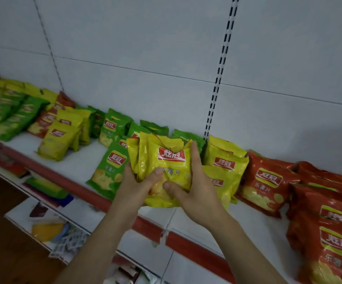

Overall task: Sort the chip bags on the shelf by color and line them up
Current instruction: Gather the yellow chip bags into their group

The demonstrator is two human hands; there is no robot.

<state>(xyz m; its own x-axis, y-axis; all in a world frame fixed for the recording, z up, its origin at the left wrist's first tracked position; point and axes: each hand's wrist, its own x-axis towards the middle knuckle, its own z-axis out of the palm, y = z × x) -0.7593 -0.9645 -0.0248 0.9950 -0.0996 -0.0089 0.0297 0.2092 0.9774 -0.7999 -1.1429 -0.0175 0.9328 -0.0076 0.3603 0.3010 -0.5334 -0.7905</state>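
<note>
Head view: we log one stack of yellow chip bags, held above the shelf front, left hand and right hand clamped on its sides, thumbs across the front. Yellow row stands just right; red bags beyond; green bags left. We judge: square edges, set down beside yellow, labels forward.

Both hands squeeze a bunch of yellow chip bags dead center: left hand on its 9 o'clock side, right hand on its 3 o'clock side. Green bags lie at 9 o'clock on the white shelf, more yellow bags and red bags toward 3 o'clock.
</note>
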